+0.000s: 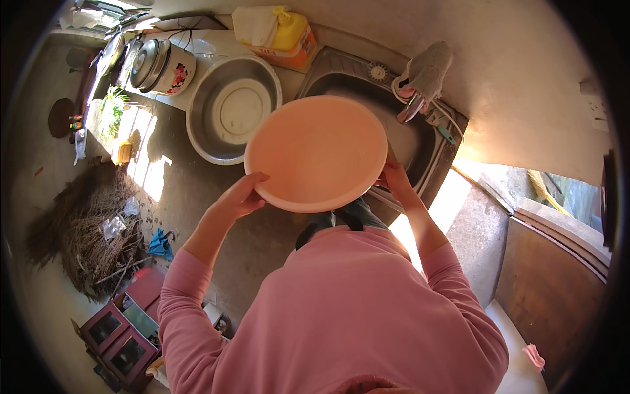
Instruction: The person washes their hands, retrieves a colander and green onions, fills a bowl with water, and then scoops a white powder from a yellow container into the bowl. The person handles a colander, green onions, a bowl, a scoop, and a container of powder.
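Note:
Between my hands is a wide peach-coloured plastic basin [317, 152], its hollow side facing me and nothing visible inside. My left hand [242, 197] grips the near left part of its rim, thumb over the edge. On the opposite side, my right hand [393, 178] holds the right rim, with most of its fingers hidden behind the basin. The basin overlaps the near left part of a stainless steel sink [418, 147]. A grey metal basin [237, 108] rests on the counter just left of it, partly covered by the peach one.
A tap [411, 109] with a grey cloth [433, 69] over it rises at the sink's right. A yellow pump bottle [290, 34] and a lidded rice cooker [165, 69] stand along the counter. Dry brushwood [93, 231] and a dark red cabinet [123, 335] lie to the left.

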Available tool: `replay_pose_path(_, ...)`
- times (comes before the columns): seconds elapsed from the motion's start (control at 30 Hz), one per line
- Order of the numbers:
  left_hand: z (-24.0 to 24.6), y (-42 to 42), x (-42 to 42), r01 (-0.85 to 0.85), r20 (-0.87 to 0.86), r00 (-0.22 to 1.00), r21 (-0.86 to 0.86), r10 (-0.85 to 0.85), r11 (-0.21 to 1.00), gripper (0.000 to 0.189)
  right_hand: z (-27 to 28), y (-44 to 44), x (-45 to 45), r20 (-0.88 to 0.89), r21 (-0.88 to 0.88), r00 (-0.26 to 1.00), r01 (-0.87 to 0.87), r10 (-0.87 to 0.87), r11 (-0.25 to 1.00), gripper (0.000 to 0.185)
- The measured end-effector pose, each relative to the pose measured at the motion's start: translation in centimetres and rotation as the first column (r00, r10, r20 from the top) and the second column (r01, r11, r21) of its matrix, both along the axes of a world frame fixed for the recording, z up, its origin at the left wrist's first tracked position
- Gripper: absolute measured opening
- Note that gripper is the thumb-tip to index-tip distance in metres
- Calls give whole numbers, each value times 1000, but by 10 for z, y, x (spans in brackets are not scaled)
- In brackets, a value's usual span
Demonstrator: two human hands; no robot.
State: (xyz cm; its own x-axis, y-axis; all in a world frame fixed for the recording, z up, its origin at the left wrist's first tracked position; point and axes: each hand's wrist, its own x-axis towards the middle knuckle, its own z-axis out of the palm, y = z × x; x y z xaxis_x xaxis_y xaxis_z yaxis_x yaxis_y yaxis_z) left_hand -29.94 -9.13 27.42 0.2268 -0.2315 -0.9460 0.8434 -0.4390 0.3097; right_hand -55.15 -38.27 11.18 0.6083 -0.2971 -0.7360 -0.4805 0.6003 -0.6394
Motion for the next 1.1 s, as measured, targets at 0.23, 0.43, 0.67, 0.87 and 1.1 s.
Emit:
replay_pose_path(0.23, 48, -44, 5, 302, 375, 862, 157, -340, 940, 41, -30, 13, 10, 110, 338, 978, 129, -175, 932, 34)
replay_pose_path(0.43, 65, -70, 16, 413, 649, 526, 370, -549, 832, 44, -36, 39, 63, -1, 539, 958, 243, -287, 807, 28)
replay_pose_path(0.67, 108, -115, 6, 342, 720, 272, 548, -639, 763, 50, -98, 52, 134, 169, 753, 883, 172, -438, 635, 27)
replay_pose_path(0.87, 100, -112, -3, 247, 703, -5, 690, -711, 680, 64, -67, 61, 176, 75, 740, 819, 336, -569, 583, 28)
replay_pose_path(1.1, 97, -109, -18, 180, 749, -173, 662, -639, 728, 71, -63, 50, 210, 133, 726, 754, 367, -643, 581, 23)
